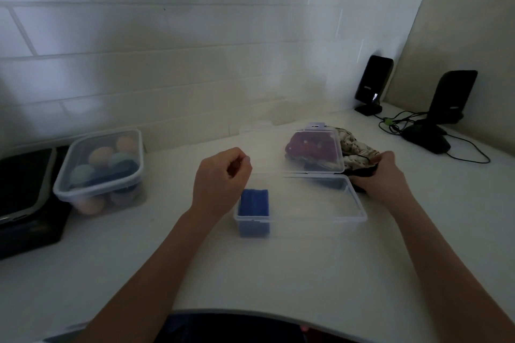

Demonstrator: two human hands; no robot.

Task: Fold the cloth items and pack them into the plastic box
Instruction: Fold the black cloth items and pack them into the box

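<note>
A clear plastic box (pixel 359 213) lies open on the white table, its lid (pixel 338 147) tilted up at the back. A folded blue cloth (pixel 254 205) stands in the box's left end. Behind the lid lies a heap of cloths: a dark red one (pixel 309 145) and a pale patterned one (pixel 359 145). My right hand (pixel 381 175) grips a black cloth (pixel 362 172) at the box's right rear corner. My left hand (pixel 220 178) hovers over the box's left end, fingers curled with nothing visible in them.
A lidded clear tub (pixel 67 175) of coloured balls stands at the left, with a dark tray (pixel 25 178) beside it. Two black speakers (pixel 373 83) (pixel 451 97), a black mouse (pixel 426 138) and cables lie at the back right. A tiled wall runs behind.
</note>
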